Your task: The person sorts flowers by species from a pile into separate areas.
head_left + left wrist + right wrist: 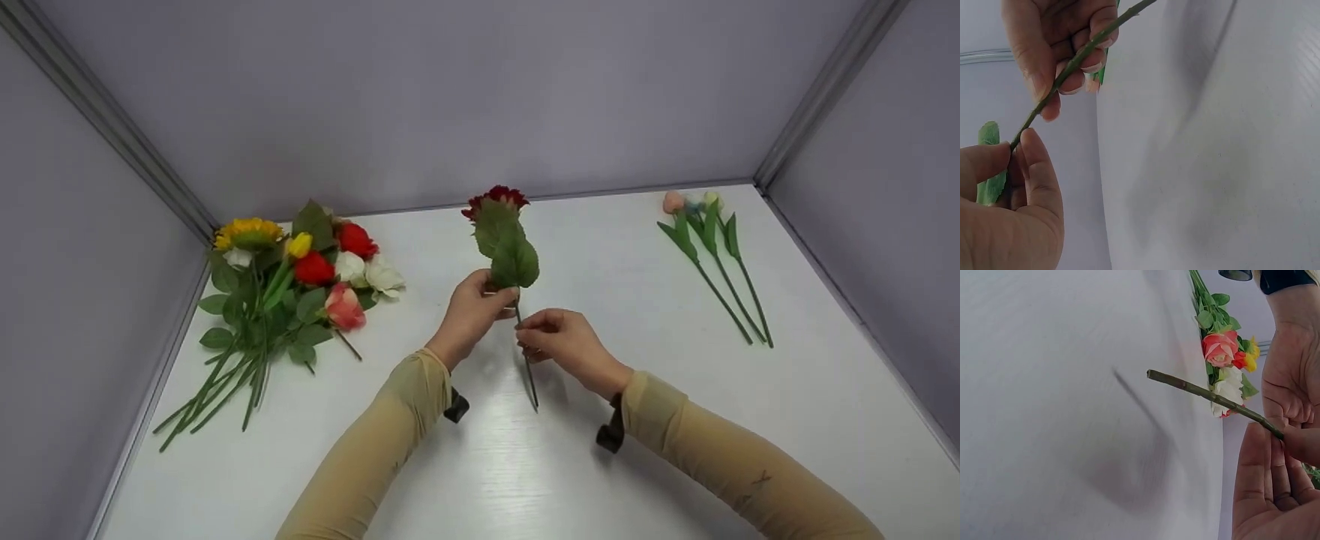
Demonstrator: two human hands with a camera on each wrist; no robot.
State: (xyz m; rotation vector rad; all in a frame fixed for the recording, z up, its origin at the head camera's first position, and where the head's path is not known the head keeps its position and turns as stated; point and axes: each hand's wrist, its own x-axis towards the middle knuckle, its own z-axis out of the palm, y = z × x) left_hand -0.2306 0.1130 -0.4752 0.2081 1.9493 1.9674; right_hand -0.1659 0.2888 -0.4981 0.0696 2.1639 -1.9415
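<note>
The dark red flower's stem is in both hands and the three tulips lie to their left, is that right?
Not quite. The head view shows the three tulips lying to the right, not left. The left hand and right hand do hold the dark red flower by its stem.

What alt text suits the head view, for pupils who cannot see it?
A person's left hand and right hand hold a dark red flower by its stem above a white table. A heap of mixed flowers lies at left, three tulips at right.
</note>
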